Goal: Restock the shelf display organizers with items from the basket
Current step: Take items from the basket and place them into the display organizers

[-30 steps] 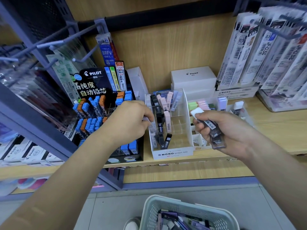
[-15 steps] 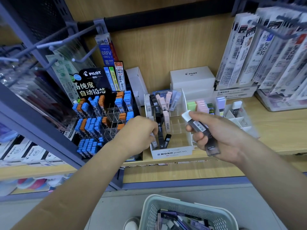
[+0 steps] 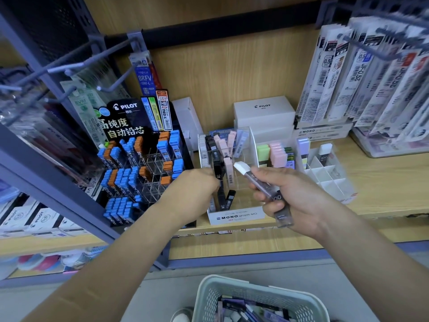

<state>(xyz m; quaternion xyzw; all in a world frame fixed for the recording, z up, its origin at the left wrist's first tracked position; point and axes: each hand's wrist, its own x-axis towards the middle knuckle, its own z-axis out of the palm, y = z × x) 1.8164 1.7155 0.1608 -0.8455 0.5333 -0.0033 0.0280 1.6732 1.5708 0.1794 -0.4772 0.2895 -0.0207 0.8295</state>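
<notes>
Wooden shelf (image 3: 383,182): holds several organizers side by side, all partly stocked, none full.
Black lead rack (image 3: 139,163): many blue and orange cases in its grid — clear cells toward the right side stand bare.
Clear organizer (image 3: 250,145): black and pink cases fill its left and rear slots; the front and right slots look vacant, so most of the filling here is left to do.
White divided tray (image 3: 325,175): one case at the back, the other cells bare.
Basket (image 3: 209,296): on the floor below the shelf, a heap of cases inside — a good deal of stock remains.
Left hand (image 3: 192,194): curled at the clear organizer's left front slots; whether it grips a case I cannot tell.
Right hand (image 3: 294,201): clamped on a small bunch of dark cases (image 3: 262,184), white cap up, just in front of the clear organizer, not yet slotted.
</notes>
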